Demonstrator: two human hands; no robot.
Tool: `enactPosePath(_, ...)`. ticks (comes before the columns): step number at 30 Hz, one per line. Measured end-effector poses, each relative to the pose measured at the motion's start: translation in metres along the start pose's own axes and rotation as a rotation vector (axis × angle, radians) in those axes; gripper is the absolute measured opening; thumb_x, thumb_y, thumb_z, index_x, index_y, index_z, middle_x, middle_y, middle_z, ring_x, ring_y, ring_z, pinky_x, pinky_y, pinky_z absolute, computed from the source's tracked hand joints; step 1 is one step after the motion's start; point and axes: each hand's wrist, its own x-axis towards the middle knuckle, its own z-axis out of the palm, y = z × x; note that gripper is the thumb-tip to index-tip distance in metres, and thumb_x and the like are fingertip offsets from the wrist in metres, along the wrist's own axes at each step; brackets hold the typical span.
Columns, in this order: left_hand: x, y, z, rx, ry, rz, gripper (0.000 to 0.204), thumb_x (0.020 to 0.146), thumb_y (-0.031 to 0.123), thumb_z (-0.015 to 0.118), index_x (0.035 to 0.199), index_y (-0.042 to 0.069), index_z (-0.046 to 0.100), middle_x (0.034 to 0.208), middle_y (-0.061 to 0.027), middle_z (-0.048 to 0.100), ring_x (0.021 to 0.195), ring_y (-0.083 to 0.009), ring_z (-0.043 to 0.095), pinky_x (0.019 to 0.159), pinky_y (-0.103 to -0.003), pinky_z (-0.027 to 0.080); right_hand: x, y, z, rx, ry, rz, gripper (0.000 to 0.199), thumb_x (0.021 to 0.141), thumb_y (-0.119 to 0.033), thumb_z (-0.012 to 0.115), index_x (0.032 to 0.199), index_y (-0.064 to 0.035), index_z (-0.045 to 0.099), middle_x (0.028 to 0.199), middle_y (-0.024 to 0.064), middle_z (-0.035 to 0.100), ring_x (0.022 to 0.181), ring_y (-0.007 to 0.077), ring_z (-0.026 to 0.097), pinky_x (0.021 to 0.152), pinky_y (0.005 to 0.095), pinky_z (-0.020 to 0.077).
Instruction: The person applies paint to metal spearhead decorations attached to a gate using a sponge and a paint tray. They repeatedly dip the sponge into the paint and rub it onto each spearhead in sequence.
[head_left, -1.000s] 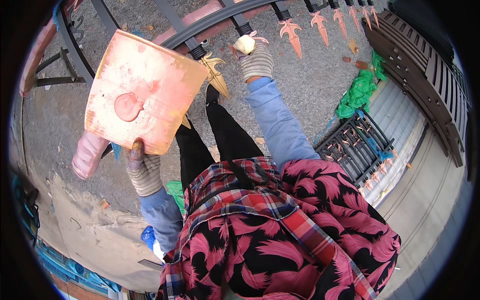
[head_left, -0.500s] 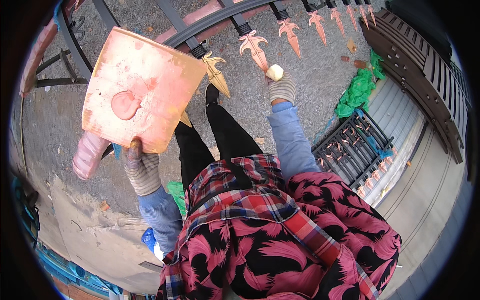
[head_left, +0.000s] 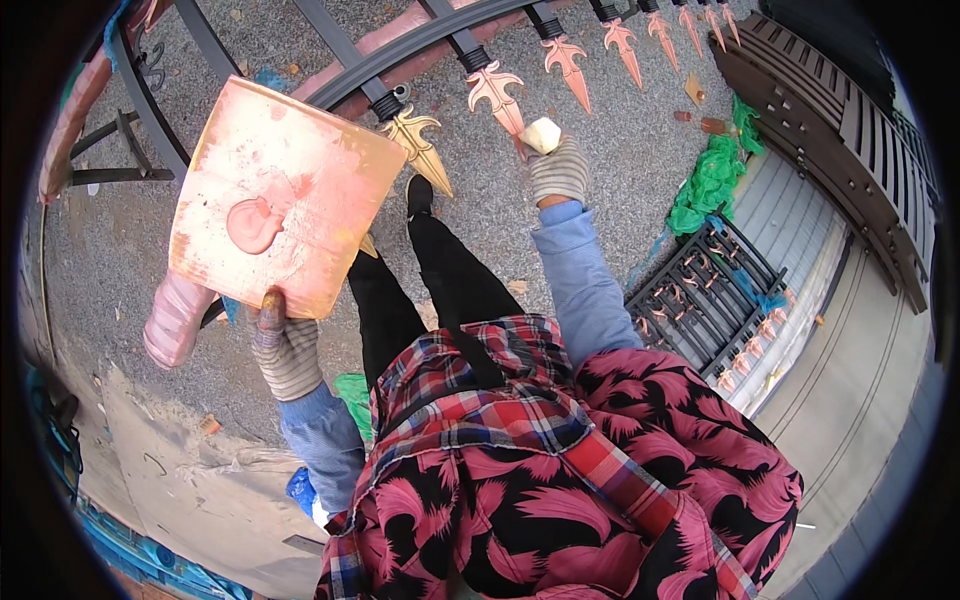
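We are holding a paint-smeared board (head_left: 280, 195) up with our left hand (head_left: 285, 350), which is wearing a striped knit glove and is closing its fingers around the board's lower edge, thumb on top. The flat square board is tilting above that hand, carrying a pink blob of paint near its middle. Just left of and below the hand, a pink-coated cylinder (head_left: 175, 320) is lying on the gravel ground (head_left: 620, 160). Beyond the board's far corner, a dark metal gate (head_left: 400, 45) is lying flat, its rail carrying a row of spear-shaped finials. A gold finial (head_left: 420, 145) is sitting between our two hands, and a copper-pink finial (head_left: 497, 92) is just left of and above our right hand (head_left: 560, 170). That gloved hand is curling shut around a pale sponge (head_left: 541, 135), pressing it close to the copper-pink finial's tip. To its right, a green cloth (head_left: 715, 175) is lying bunched, well apart from the hand, near a small black grille (head_left: 715, 290).
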Motion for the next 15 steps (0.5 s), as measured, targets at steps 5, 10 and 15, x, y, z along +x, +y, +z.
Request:
enactPosePath(5, -0.002, 0.001, 0.001, -0.019, 0.005, -0.014, 0.056, 0.071, 0.007, 0.058, 0.121, 0.001, 0.034, 0.118, -0.0104, 0.041, 0.109, -0.0215, 0.041, 0.096, -0.035, 0.031, 0.018, -0.029, 0.021, -0.344, -0.038, -0.148, 0.032, 0.066, -0.03, 0.065, 0.08, -0.0019, 0.056, 0.075, 0.0134, 0.059, 0.072, 0.0266, 0.057, 0.06, 0.035, 0.0467)
enactPosePath(10, -0.001, 0.004, 0.005, -0.015, -0.019, -0.016, 0.06, 0.071, 0.008, 0.059, 0.123, 0.001, 0.03, 0.121, -0.009, 0.04, 0.111, -0.0221, 0.04, 0.096, -0.037, 0.03, 0.022, 0.019, 0.025, 1.099, 0.051, 0.586, 0.036, 0.064, -0.032, 0.066, 0.081, -0.0019, 0.056, 0.076, 0.0155, 0.059, 0.074, 0.0288, 0.057, 0.063, 0.036, 0.0465)
enactPosePath(15, -0.002, -0.002, 0.002, -0.015, -0.005, -0.034, 0.061, 0.071, 0.009, 0.06, 0.123, 0.0, 0.03, 0.12, -0.0096, 0.04, 0.111, -0.0222, 0.04, 0.096, -0.036, 0.031, 0.044, -0.057, 0.007, -0.137, -0.008, -0.116, 0.042, 0.059, -0.029, 0.071, 0.088, -0.0029, 0.057, 0.085, 0.0153, 0.059, 0.079, 0.0292, 0.058, 0.067, 0.0353, 0.0464)
